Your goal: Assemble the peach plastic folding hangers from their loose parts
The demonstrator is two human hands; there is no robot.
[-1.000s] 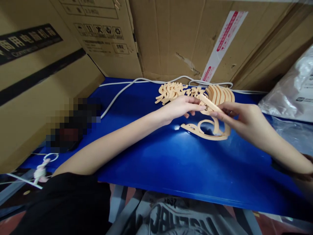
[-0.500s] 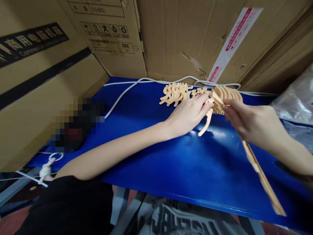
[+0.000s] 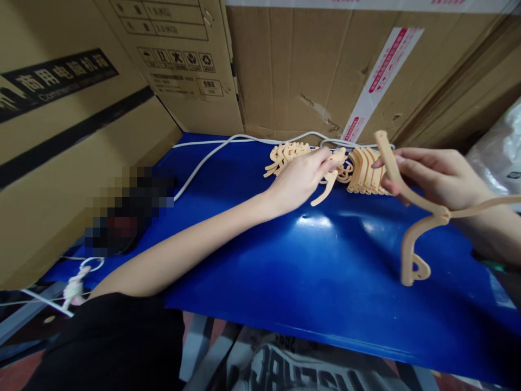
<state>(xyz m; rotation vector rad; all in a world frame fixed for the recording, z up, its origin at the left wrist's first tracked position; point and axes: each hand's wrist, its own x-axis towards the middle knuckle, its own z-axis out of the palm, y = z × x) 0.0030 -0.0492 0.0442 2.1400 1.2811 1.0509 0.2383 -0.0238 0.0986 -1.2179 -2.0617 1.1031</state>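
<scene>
On the blue table (image 3: 309,271), my right hand (image 3: 435,176) grips a long, curved wooden puzzle piece (image 3: 411,217) and holds it upright above the surface. My left hand (image 3: 299,179) pinches a small curved wooden piece (image 3: 325,187) beside a pile of flat wooden cut-outs (image 3: 287,155). A stack of rib-shaped wooden pieces (image 3: 366,171) lies between the two hands, near the back of the table.
Large cardboard boxes (image 3: 305,60) wall the table at the back and left. A white cable (image 3: 211,152) runs along the back edge. A plastic bag (image 3: 500,157) sits at the right. A blurred dark object (image 3: 122,209) lies at the left.
My right hand has lifted the long curved piece and turned it upright. My left hand moved back toward the pile with the small curved piece.
</scene>
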